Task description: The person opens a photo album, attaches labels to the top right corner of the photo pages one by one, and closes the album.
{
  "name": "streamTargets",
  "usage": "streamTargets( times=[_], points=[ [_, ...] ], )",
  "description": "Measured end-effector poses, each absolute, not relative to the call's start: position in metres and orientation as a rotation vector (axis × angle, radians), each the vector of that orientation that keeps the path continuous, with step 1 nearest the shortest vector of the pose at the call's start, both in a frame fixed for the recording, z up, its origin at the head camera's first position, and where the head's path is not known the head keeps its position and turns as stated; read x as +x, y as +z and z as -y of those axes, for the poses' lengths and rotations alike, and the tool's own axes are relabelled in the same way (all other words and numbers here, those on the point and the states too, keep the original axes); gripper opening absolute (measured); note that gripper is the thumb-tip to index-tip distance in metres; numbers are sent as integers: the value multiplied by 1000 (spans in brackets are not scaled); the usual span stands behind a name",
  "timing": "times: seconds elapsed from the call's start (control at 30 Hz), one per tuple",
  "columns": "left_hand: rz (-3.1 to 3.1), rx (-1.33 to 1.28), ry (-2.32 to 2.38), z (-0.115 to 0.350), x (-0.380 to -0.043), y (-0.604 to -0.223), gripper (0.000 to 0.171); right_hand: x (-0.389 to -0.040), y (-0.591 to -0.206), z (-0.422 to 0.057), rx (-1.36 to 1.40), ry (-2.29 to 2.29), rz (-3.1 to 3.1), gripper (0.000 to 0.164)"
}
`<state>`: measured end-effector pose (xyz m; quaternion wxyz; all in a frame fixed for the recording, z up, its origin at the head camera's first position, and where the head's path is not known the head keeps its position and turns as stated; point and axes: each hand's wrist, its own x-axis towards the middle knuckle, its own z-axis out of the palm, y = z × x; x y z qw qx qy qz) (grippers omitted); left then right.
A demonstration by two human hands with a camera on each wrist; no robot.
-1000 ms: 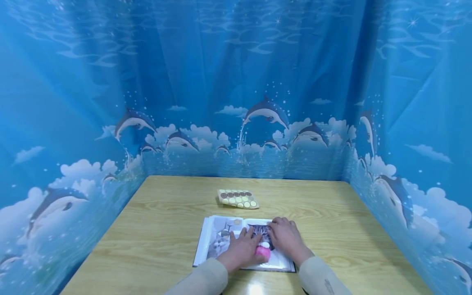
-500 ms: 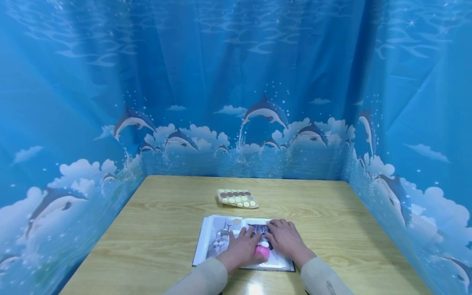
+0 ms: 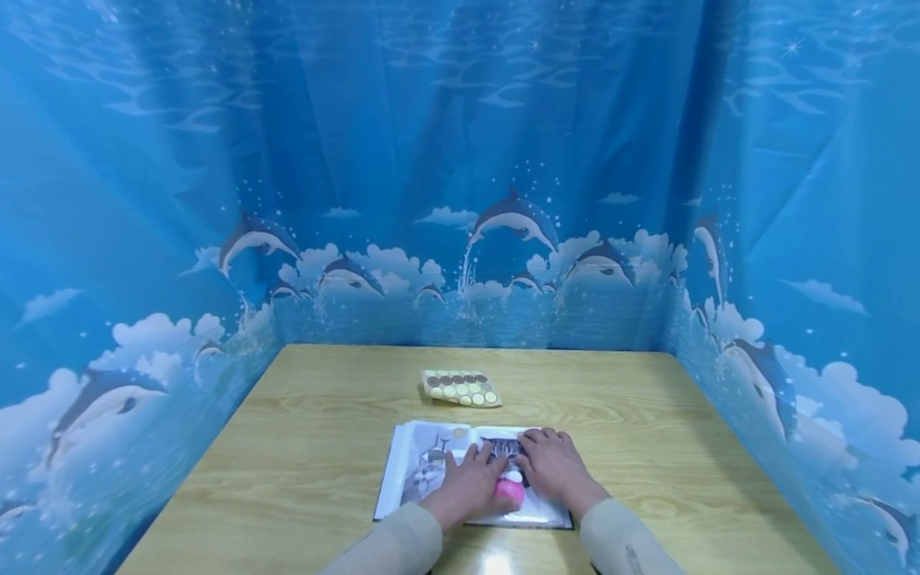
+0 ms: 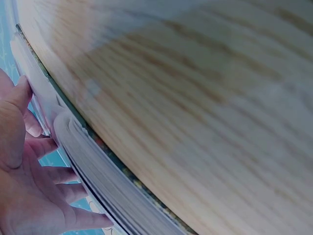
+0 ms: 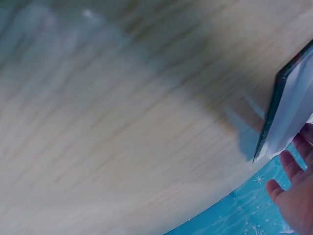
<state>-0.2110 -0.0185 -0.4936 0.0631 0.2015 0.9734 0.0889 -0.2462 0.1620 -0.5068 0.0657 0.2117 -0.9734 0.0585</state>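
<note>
Picture book [image 3: 424, 479] lay spread mid-table [image 3: 323, 447], well short of the far edge. No visible shift over the last second: left hand [image 3: 467, 483] stayed across the gutter, fingers fanned; right hand [image 3: 557, 465] stayed on the right page [image 3: 542, 513], fingers relaxed. Neither gripped anything. Read: steady pressing. Left wrist view showed the thick page block [image 4: 100, 171]; head view didn't.

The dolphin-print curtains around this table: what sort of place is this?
Probably a small screened-off booth, though its purpose isn't certain. Blue dolphin-print curtains hang on three sides of a wooden table, where an open book lies.
</note>
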Motion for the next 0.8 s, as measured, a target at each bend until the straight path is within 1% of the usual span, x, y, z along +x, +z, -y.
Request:
streamTargets(
  times=[0.2, 0.8],
  points=[
    [-2940, 609, 268, 19, -210, -494, 85, -246, -509, -161, 618, 174, 2931, 42],
    [-2941, 617, 243, 19, -211, -494, 85, -248, -514, -159, 563, 151, 2923, 42]
  ],
)
